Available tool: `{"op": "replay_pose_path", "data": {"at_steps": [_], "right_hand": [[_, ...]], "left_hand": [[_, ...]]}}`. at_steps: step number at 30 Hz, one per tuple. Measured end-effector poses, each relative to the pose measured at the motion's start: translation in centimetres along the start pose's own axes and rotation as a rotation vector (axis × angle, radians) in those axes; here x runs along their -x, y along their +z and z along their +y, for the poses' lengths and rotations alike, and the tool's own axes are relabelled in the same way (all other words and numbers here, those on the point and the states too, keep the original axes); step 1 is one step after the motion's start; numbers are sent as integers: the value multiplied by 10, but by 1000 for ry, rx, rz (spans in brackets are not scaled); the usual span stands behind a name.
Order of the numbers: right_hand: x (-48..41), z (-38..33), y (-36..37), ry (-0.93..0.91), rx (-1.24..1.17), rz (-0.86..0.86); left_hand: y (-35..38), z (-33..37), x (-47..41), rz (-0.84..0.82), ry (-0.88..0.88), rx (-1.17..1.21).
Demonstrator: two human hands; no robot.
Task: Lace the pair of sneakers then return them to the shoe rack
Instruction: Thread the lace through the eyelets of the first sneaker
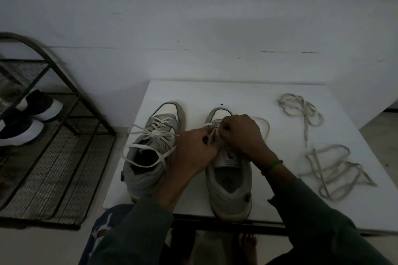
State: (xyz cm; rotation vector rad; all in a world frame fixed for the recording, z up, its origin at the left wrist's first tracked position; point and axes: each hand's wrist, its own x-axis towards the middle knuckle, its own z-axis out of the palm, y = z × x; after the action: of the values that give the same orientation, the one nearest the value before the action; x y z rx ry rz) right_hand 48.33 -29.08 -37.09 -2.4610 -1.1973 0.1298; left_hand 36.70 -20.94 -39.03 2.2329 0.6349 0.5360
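Observation:
Two grey and white sneakers stand side by side on a white table [247, 94], toes pointing away from me. The left sneaker [150, 157] is laced, with its white lace tied in a loose bow. Over the front eyelets of the right sneaker [230, 187] my left hand [193, 150] and my right hand [241, 133] meet, each pinching the white lace [263, 127] that runs through them. A loop of that lace trails off to the right of the shoe. My hands hide the eyelets.
Two loose grey laces lie on the table's right side, one at the back [301, 112] and one nearer [336, 172]. A dark metal shoe rack [53, 157] with mesh shelves stands on the floor at left, holding dark and white shoes [32, 120]. A wall rises behind.

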Motion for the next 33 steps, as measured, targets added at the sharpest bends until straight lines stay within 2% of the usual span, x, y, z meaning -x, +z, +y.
{"op": "replay_pose_path", "data": {"at_steps": [4,9,11,14,19,24,27,33], "right_hand": [[-2,2,9,12,-112,22],[-1,8,8,107,-412,90],[-5,11,4,92,-427,34],[-10,7,-6,61,-411,-146],[-15,-2,-11,101,-329,-222],[-14,-21,-13,239,-177,-139],[-11,-34,-11,269,-54,-89],[-5,-41,-2,194,122,-23]], "left_hand": [[-3,4,3,-25,73,-89],[-4,3,5,-33,86,-20],[-4,2,6,-32,83,-15],[-3,-2,7,-39,86,-48],[1,4,12,17,15,-24],[2,13,15,16,-165,-6],[8,10,14,-59,-235,39],[8,6,12,-237,-259,-5]]}}
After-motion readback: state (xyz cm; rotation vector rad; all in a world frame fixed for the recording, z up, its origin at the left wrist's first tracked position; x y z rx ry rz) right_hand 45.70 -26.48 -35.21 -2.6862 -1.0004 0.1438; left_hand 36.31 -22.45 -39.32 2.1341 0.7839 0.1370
